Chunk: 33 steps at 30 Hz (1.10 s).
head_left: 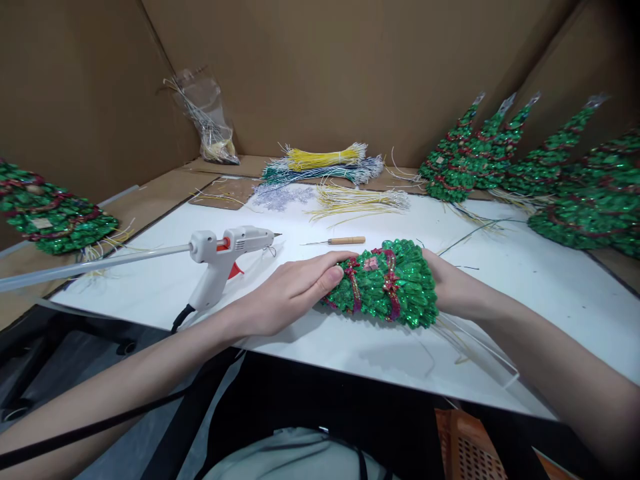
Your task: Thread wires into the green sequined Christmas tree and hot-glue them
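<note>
A small glittery green Christmas tree (407, 283) with red garlands and a pink gift ornament lies on its side, tip to the left, just over the front part of the white table. My left hand (295, 287) is wrapped round its narrow end, thumb on top, and hides the tip. At the wide base is my right hand (445, 283), its fingers hidden behind the tree. Thin pale wires (463, 340) trail from the base to the right. A wooden-handled awl (347, 241) lies behind the tree. Left of my hands, a white glue gun (213, 267) with a red trigger points right.
Bundles of yellow (325, 158) and green wires (320, 175) lie at the back, a loose yellow-white bundle (363, 200) before them. Several finished trees (453, 160) stand at right, another tree (50, 210) at left. A clear bag (207, 120) leans against the cardboard wall (340, 73).
</note>
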Each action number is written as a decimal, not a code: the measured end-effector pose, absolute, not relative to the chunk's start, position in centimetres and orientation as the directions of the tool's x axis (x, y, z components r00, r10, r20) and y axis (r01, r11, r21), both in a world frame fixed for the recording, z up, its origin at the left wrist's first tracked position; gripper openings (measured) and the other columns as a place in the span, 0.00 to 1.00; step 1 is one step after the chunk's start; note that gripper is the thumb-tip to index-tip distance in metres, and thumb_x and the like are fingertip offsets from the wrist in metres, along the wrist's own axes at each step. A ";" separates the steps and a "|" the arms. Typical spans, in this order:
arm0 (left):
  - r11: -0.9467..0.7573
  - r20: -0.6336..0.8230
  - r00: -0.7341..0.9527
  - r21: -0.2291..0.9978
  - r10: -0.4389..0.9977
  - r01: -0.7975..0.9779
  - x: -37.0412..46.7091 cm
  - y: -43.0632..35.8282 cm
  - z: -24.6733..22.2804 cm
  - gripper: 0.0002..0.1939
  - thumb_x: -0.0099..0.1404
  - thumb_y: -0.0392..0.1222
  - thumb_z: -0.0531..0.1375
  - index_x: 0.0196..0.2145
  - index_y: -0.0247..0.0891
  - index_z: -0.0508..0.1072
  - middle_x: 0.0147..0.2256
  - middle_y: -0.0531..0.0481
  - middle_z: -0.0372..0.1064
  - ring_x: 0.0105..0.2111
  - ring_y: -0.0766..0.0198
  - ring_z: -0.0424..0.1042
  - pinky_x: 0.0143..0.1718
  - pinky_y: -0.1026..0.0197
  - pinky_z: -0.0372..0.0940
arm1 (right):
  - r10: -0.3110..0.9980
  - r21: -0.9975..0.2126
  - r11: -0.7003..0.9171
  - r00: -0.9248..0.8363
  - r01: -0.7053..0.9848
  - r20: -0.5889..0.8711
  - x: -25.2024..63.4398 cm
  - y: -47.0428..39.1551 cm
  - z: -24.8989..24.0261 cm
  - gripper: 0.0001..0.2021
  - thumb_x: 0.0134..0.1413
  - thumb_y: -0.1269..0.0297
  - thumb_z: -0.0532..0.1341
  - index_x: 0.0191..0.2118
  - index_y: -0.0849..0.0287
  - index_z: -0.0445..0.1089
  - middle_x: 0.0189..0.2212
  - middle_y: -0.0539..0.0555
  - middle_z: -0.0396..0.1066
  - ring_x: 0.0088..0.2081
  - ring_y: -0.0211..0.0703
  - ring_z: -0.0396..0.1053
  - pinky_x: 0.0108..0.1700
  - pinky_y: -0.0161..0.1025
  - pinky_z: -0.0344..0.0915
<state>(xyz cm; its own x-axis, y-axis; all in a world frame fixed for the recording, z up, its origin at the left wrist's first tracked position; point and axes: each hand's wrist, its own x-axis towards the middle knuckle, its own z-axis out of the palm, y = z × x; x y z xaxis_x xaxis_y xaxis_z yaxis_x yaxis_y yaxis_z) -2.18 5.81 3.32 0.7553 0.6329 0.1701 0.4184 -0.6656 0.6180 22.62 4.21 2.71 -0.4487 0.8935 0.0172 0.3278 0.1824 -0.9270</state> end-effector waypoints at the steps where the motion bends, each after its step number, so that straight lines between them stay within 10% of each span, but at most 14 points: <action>1: -0.663 0.167 0.752 0.617 0.637 0.424 -2.2 5.8 3.2 0.21 0.76 0.46 0.43 0.62 0.43 0.60 0.60 0.50 0.65 0.58 0.61 0.66 0.57 0.61 0.61 | 0.891 -0.929 0.179 -0.455 0.323 0.013 22.6 4.2 2.7 0.10 0.41 0.58 0.69 0.28 0.59 0.76 0.30 0.53 0.76 0.34 0.49 0.73 0.34 0.39 0.73; 24: -0.572 0.076 0.719 0.666 0.691 0.479 -2.0 5.3 3.4 0.21 0.77 0.51 0.41 0.62 0.50 0.58 0.59 0.58 0.63 0.58 0.62 0.63 0.56 0.63 0.54 | 0.917 -0.933 0.147 -0.399 0.328 0.005 22.6 4.1 2.6 0.14 0.33 0.59 0.73 0.22 0.59 0.70 0.24 0.53 0.73 0.29 0.44 0.71 0.28 0.33 0.70; 33: -0.522 0.047 0.714 0.715 0.699 0.465 -2.0 5.4 3.6 0.23 0.76 0.52 0.42 0.63 0.48 0.59 0.61 0.56 0.61 0.60 0.58 0.61 0.59 0.58 0.55 | 0.923 -0.953 0.141 -0.384 0.270 0.028 22.6 4.0 2.6 0.24 0.33 0.64 0.74 0.42 0.60 0.74 0.33 0.54 0.79 0.33 0.49 0.76 0.31 0.35 0.73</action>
<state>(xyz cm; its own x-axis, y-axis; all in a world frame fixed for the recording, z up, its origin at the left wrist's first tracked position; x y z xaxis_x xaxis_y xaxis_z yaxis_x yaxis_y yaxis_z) -1.97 5.43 3.61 0.7136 0.6990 0.0468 0.4647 -0.5222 0.7151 22.62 4.01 2.55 -0.3836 0.9231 0.0284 0.2697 0.1414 -0.9525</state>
